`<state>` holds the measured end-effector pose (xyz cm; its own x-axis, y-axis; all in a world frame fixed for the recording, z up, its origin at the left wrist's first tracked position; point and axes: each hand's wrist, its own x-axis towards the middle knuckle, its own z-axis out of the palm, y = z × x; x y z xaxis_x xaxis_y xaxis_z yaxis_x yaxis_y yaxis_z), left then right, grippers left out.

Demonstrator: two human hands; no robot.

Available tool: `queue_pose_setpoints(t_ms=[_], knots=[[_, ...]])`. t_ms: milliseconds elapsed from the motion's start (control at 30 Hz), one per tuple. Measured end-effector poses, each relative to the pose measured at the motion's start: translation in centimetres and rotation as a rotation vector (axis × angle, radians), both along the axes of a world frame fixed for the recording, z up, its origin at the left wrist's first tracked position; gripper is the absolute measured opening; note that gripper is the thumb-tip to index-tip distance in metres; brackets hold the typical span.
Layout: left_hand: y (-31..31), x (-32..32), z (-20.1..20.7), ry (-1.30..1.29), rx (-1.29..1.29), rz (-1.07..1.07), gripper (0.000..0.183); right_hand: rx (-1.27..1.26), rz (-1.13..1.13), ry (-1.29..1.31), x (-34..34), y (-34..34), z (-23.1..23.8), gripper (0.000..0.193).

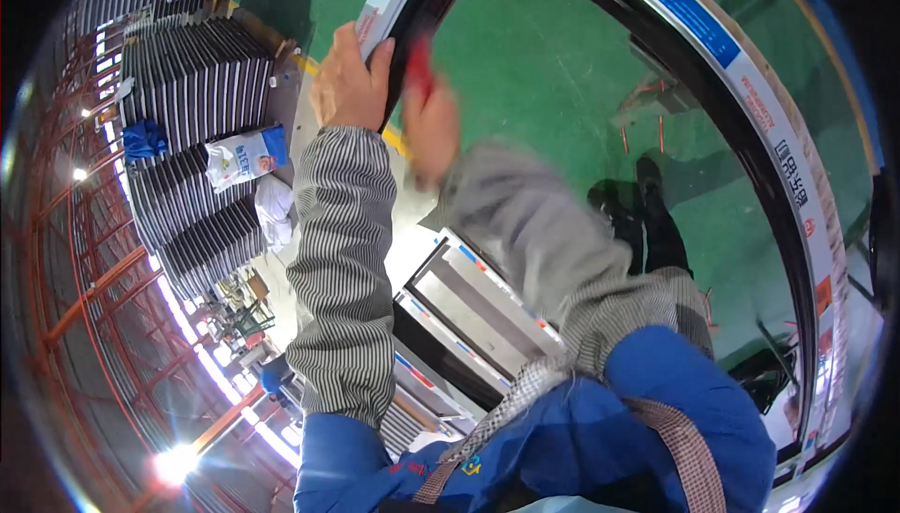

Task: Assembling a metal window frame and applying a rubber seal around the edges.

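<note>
A large window frame (771, 127) with dark inner edges and white, blue and orange protective film curves around the upper and right side of the view. My left hand (349, 84) grips its left member, thumb on the near face and fingers over the outer side. Close beside it, on the inner side of that member, my right hand (435, 134) is smeared by motion. A red object (419, 65) sticks up from its fist; its kind is too blurred to tell. Whether that object touches the frame I cannot tell.
Several film-covered frames (473, 293) lie below my forearms. Tall stacks of dark-and-white profiles (192, 87) stand at left, with a white-and-blue bag (246, 159) and blue cloth (144, 139) on them. Thin red sticks (661, 133) appear against the green floor (553, 63), near my shoes.
</note>
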<state>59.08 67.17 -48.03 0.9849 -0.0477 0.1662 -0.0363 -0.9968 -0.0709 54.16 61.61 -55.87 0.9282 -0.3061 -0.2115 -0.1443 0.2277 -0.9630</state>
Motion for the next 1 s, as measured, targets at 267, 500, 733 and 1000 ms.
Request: queue_pose_setpoints(t_ms=[267, 500, 733, 1000], knots=[[5.9, -7.8, 1.5, 0.110, -0.186, 0.024, 0.054, 0.496, 0.300, 0.156, 5.8, -6.4, 0.2, 0.027], [8.0, -10.5, 1.0, 0.051, -0.068, 0.166, 0.051, -0.667, -0.048, -0.269, -4.1, 3.6, -0.9, 0.037], [9.4, -11.9, 2.2, 0.119, -0.100, 0.215, 0.050, 0.442, 0.315, 0.232, 1.1, -1.5, 1.0, 0.026], [9.4, -10.6, 1.8, 0.118, -0.125, 0.104, 0.056, -0.291, 0.469, -0.211, -13.0, 8.2, -2.1, 0.040]])
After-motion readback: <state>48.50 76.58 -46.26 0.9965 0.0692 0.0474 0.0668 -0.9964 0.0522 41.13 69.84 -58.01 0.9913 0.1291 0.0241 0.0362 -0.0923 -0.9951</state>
